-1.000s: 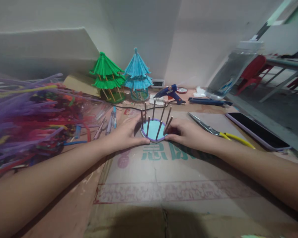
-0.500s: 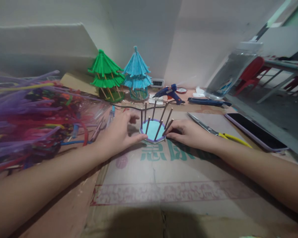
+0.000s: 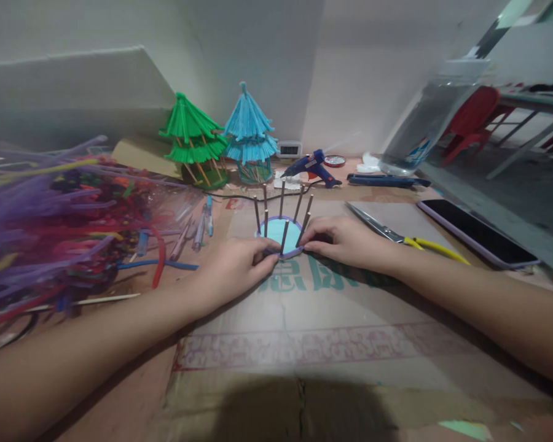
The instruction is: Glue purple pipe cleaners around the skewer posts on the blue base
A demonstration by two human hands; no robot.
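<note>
A light blue round base (image 3: 276,234) lies on the cardboard with several thin brown sticks (image 3: 284,238) standing around its edge. A purple pipe cleaner (image 3: 293,252) runs along the base's rim. My left hand (image 3: 244,264) pinches the rim at the front left, thumb and fingers close together. On the right side, my right hand (image 3: 350,242) closes thumb and forefinger on the pipe cleaner, beside the rightmost stick. The fingertips partly cover the rim.
Behind stand a green pipe-cleaner pavilion (image 3: 193,141) and a blue one (image 3: 250,132), beside a glue gun (image 3: 311,167). Scissors (image 3: 382,230), a phone (image 3: 477,233) and a utility knife (image 3: 387,180) lie right. A pile of pipe cleaners (image 3: 64,227) fills the left. A clear bottle (image 3: 431,123) stands back right.
My left hand has moved from the base's left side, fingers apart, to its front-left edge, where the fingers have closed. My right hand stays at the right edge. The view has shifted slightly.
</note>
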